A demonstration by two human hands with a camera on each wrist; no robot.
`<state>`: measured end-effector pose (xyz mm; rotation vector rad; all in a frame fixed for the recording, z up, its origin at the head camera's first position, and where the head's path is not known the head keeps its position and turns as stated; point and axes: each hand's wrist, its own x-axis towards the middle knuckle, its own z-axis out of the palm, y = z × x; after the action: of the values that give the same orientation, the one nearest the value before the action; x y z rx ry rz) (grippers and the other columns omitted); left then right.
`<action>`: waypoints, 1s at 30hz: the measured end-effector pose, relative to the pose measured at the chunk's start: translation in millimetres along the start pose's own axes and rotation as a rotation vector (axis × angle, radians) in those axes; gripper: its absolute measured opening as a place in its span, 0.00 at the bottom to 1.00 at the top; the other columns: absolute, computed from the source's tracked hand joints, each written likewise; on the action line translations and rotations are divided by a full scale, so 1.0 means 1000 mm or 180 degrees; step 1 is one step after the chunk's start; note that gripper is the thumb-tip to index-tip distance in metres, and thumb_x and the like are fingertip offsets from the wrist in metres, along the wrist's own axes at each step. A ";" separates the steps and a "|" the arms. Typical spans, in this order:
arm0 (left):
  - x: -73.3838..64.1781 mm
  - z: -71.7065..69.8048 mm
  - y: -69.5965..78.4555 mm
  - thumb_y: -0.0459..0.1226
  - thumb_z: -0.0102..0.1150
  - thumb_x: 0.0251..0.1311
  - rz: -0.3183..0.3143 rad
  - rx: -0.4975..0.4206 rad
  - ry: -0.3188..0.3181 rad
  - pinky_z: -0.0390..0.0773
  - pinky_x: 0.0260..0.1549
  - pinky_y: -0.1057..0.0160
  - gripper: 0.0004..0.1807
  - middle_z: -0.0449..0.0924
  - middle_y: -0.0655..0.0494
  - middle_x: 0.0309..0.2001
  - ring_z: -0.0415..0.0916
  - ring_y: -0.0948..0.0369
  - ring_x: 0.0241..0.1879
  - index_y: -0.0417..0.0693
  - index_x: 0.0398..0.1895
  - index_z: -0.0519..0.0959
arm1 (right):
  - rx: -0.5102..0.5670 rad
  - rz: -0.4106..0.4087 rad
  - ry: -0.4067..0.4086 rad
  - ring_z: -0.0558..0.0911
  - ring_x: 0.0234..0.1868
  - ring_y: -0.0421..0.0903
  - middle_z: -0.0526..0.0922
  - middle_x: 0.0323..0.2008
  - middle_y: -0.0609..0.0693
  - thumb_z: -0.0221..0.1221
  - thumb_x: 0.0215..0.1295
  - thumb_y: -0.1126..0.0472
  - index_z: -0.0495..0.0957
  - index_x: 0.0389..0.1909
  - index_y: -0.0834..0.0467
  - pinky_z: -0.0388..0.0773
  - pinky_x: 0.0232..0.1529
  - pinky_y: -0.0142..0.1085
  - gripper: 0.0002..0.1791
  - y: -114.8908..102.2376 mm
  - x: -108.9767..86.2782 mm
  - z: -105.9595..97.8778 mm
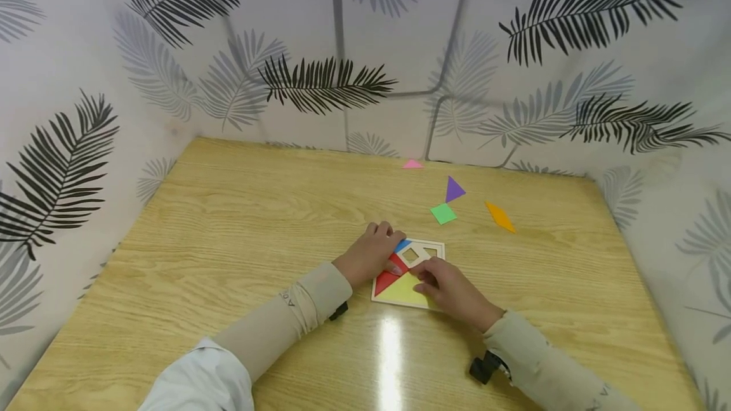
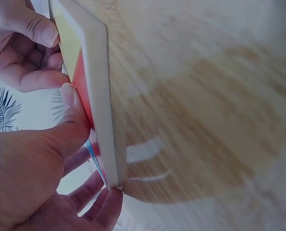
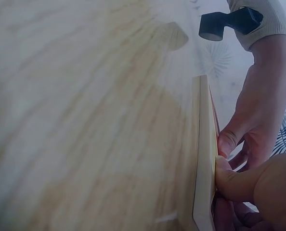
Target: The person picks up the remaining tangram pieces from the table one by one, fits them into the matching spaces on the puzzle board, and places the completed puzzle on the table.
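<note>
A tangram board (image 1: 422,244) with a pale frame lies flat on the table in the head view. In it are a blue piece (image 1: 402,245), a red triangle (image 1: 387,281) and a large yellow triangle (image 1: 405,290); cut-out openings show toward the far right. My left hand (image 1: 371,257) grips the board's left side, thumb on the red triangle and fingers at the far edge, as the left wrist view (image 2: 32,168) also shows. My right hand (image 1: 457,293) has bent thumb and forefinger on the yellow triangle, covering its right part.
Beyond the board lie a green square (image 1: 443,213), a purple triangle (image 1: 454,189), an orange parallelogram (image 1: 500,217) and a pink triangle (image 1: 413,164). The wooden table (image 1: 257,208) ends at a leaf-patterned cloth (image 1: 388,119). Black wrist cameras (image 1: 484,367) sit under both sleeves.
</note>
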<state>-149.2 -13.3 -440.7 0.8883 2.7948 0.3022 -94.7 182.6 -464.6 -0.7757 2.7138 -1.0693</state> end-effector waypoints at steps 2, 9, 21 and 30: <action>0.000 0.000 0.000 0.54 0.58 0.52 -0.0001 0.0021 0.0012 0.68 0.50 0.61 0.35 0.64 0.50 0.53 0.61 0.54 0.50 0.51 0.63 0.65 | 0.0020 0.0032 0.0021 0.72 0.33 0.42 0.75 0.35 0.49 0.62 0.59 0.67 0.76 0.45 0.63 0.73 0.35 0.32 0.13 0.000 0.001 0.000; 0.003 0.000 0.000 0.54 0.58 0.52 -0.0023 -0.0018 -0.0048 0.68 0.50 0.62 0.36 0.63 0.50 0.53 0.60 0.54 0.50 0.51 0.64 0.65 | 0.0096 0.0198 0.0058 0.72 0.32 0.42 0.75 0.33 0.49 0.63 0.58 0.66 0.76 0.44 0.63 0.73 0.33 0.31 0.13 0.000 0.004 0.003; 0.005 0.002 -0.006 0.54 0.56 0.55 -0.0002 -0.0153 -0.0187 0.68 0.50 0.61 0.36 0.60 0.51 0.56 0.57 0.54 0.53 0.53 0.66 0.63 | 0.0001 0.0258 0.0087 0.71 0.31 0.41 0.74 0.32 0.47 0.64 0.55 0.68 0.76 0.38 0.61 0.72 0.33 0.31 0.10 -0.002 0.007 0.005; 0.006 0.000 -0.007 0.54 0.58 0.54 0.0003 -0.0187 -0.0293 0.69 0.49 0.61 0.37 0.60 0.51 0.56 0.57 0.54 0.53 0.53 0.66 0.63 | -0.0114 0.0269 0.0093 0.72 0.30 0.41 0.74 0.33 0.49 0.63 0.56 0.70 0.75 0.38 0.61 0.73 0.33 0.32 0.10 -0.006 0.007 0.005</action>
<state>-158.0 -14.9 -443.5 0.8674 2.6872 0.3331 -96.3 172.2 -463.6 -0.6488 2.7701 -1.0248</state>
